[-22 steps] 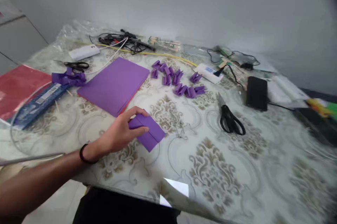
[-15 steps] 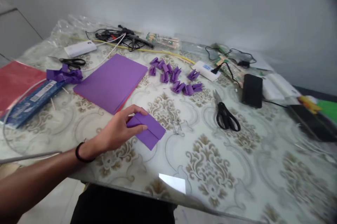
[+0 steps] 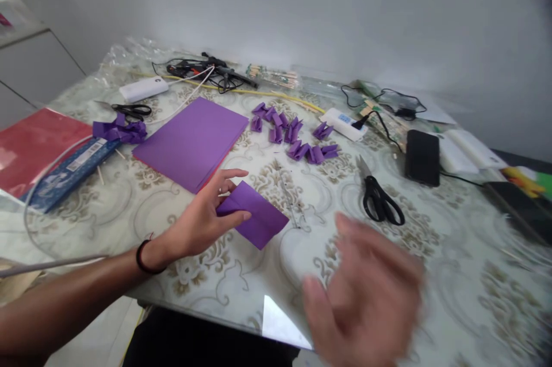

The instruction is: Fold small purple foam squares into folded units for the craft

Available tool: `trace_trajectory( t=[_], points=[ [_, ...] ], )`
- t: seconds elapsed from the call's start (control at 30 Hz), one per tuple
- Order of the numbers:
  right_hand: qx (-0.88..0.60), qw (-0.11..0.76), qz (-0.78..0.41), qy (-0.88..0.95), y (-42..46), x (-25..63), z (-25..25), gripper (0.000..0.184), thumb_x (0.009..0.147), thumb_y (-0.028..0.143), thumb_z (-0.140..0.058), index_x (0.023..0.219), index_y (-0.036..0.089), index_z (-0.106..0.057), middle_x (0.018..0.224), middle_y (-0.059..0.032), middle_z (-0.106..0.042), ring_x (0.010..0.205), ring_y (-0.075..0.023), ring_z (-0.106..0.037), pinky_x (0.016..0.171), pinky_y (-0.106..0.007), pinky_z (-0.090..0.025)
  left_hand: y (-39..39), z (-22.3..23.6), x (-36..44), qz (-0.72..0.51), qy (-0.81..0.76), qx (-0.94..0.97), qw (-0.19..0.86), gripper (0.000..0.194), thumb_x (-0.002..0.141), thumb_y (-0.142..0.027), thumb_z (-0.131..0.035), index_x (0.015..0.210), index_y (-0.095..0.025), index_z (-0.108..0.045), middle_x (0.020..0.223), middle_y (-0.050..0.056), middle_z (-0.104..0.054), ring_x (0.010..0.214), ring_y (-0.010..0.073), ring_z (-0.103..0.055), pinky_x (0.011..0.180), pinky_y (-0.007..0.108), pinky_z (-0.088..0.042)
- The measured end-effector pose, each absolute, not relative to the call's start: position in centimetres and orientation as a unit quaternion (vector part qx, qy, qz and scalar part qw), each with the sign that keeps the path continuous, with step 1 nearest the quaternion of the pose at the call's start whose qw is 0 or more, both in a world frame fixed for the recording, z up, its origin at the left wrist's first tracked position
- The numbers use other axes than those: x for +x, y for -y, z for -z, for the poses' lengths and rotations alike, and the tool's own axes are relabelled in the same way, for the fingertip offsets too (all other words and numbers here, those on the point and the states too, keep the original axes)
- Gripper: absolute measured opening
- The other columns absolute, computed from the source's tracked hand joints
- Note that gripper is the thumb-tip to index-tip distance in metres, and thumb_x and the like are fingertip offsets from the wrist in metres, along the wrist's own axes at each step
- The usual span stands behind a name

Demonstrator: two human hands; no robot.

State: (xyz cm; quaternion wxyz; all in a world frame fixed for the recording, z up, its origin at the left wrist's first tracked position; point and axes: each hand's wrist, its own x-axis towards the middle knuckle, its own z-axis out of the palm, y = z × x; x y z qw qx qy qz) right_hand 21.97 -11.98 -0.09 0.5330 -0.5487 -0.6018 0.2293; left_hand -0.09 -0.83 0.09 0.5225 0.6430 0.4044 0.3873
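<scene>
My left hand grips a small piece of purple paper by its left end, thumb on top and fingers behind. The paper is tilted over the table, its far corner pointing right. My right hand is in front at the lower right, blurred by motion, thumb and fingers apart with nothing between them. Behind my left hand lies a stack of larger purple sheets with a red edge below. Several small folded purple paper pieces stand in a loose group farther back.
Black-handled scissors lie right of centre. A second pair of scissors lies at the left beside crumpled purple paper. Also there: a red sheet packet, a white power strip, a black phone and tangled black cables.
My right hand has come into view from the lower right. My left hand has lifted and tilted the purple paper slightly, and its index finger has straightened. The camera view has shifted a little.
</scene>
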Motion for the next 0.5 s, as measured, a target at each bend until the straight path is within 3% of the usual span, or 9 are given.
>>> trace_trajectory(
  t=[0.07, 0.13, 0.2, 0.33, 0.5],
  points=[
    [-0.551, 0.574, -0.282, 0.536, 8.7, 21.3, -0.2, 0.057, 0.091, 0.035, -0.081, 0.143, 0.034, -0.058, 0.143, -0.0096, -0.063, 0.134, -0.0344, -0.063, 0.112, -0.059, -0.055, 0.8, -0.2, 0.1, -0.399, -0.396, 0.622, 0.546, 0.05, 0.087, -0.02, -0.079, 0.133, -0.025, -0.06, 0.096, -0.001, -0.06, 0.09, 0.0156, -0.061, 0.082, 0.026, -0.054],
    [-0.52, 0.52, -0.461, 0.497, 6.6, 20.8, -0.3, 0.045, 0.091, 0.044, -0.08, 0.13, 0.028, -0.065, 0.114, -0.0071, -0.075, 0.106, -0.0279, -0.075, 0.093, -0.047, -0.064, 0.8, -0.3, 0.3, -0.405, -0.385, 0.595, 0.578, 0.045, 0.088, -0.021, -0.079, 0.129, -0.023, -0.06, 0.09, -0.002, -0.06, 0.079, 0.0135, -0.06, 0.07, 0.024, -0.052],
    [-0.509, 0.459, -0.575, 0.448, 5.7, 20.5, -0.1, 0.038, 0.088, 0.051, -0.082, 0.109, 0.022, -0.073, 0.097, -0.006, -0.077, 0.089, -0.0245, -0.075, 0.078, -0.038, -0.063, 0.8, -0.4, 0.3, -0.405, -0.379, 0.577, 0.599, 0.036, 0.088, -0.023, -0.081, 0.119, -0.02, -0.062, 0.09, -0.002, -0.063, 0.077, 0.0132, -0.061, 0.069, 0.024, -0.052],
    [-0.527, 0.443, -0.596, 0.412, 6.1, 20.4, 0.6, 0.033, 0.081, 0.046, -0.089, 0.093, 0.018, -0.078, 0.086, -0.0041, -0.078, 0.081, -0.0216, -0.073, 0.075, -0.033, -0.059, 0.9, -0.4, 0.1, -0.332, -0.402, 0.582, 0.624, 0.022, 0.088, -0.032, -0.083, 0.096, -0.017, -0.069, 0.082, 0.0, -0.068, 0.073, 0.0148, -0.063, 0.065, 0.025, -0.051],
    [-0.528, 0.46, -0.577, 0.421, 6.3, 20.5, 1.2, 0.028, 0.08, 0.039, -0.089, 0.097, 0.018, -0.082, 0.091, -0.0061, -0.081, 0.085, -0.023, -0.074, 0.079, -0.034, -0.059, 0.9, -0.4, -0.2, -0.226, -0.409, 0.604, 0.645, 0.028, 0.091, -0.042, -0.078, 0.098, -0.015, -0.08, 0.089, 0.005, -0.08, 0.082, 0.0226, -0.073, 0.074, 0.032, -0.056]
  ],
)
